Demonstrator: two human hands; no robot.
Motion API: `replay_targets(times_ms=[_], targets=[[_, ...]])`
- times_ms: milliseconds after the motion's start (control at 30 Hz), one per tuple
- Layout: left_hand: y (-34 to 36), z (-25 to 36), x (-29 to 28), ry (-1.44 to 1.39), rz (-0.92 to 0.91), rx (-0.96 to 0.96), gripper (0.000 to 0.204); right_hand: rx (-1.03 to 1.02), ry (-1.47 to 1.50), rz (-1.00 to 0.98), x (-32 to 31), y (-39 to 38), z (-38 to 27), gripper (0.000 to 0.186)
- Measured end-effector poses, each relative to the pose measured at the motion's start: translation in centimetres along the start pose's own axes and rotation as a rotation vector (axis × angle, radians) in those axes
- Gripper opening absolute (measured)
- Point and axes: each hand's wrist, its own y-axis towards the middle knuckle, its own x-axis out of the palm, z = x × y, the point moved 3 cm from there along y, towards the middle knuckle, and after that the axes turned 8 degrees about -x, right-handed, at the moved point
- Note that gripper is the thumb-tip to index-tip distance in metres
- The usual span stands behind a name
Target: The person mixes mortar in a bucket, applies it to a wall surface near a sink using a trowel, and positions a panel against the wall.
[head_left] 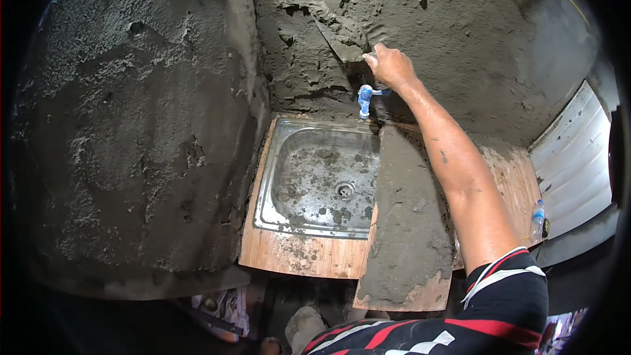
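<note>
My right hand (pixel 392 68) is closed round the handle of a trowel (pixel 346 50), just above the tap. The trowel's pointed blade is smeared with grey mortar and lies at the back wall (pixel 453 46), which is coated in wet, rough mortar. Most of the handle is hidden by my fingers. A blue and white tap (pixel 365 100) sticks out of the wall below my hand. Under it is a steel sink (pixel 309 231), spattered with mortar. My left hand is out of view.
Right of the sink, a mortar-covered board (pixel 407 223) lies on the wooden counter (pixel 315 256). A plastic bottle (pixel 538 220) stands at the counter's right end, beside a pale ribbed panel (pixel 578 158). The left wall (pixel 151 131) is also mortar-coated.
</note>
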Motion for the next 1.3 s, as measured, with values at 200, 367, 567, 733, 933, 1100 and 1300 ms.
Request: replay_targets(times_ms=[200,367,567,733,933,1100,1300], targets=[[1.1,1.7,0.6,-0.115,-0.14,-0.277,0.021,-0.026,-0.083,0.003,-3.2,-1.3,4.7,0.041],[2.6,2.4,-0.2,-0.096,-0.178,-0.281,0.02,-0.02,-0.112,0.019,-6.1,-2.7,6.4,0.04],[7.0,5.2,-1.4,-0.018,-0.296,-0.181,0.019,0.128,-0.136,0.033,-14.5,-9.5,11.9,0.041],[11.4,8.0,-2.9,0.114,-0.479,-0.04,0.018,0.272,-0.235,0.024,-21.3,-23.9,14.4,0.04],[18.7,16.3,-1.9,0.351,-0.754,0.22,0.017,0.573,-0.55,-0.041,-32.9,-48.7,10.9,0.04],[19.7,27.3,3.5,0.486,-0.911,0.458,0.017,0.88,-0.771,-0.077,-42.3,-71.1,1.4,0.037],[11.3,35.3,12.2,0.623,-1.043,0.681,0.016,1.184,-0.872,-0.047,-48.9,-96.9,-12.0,0.035]])
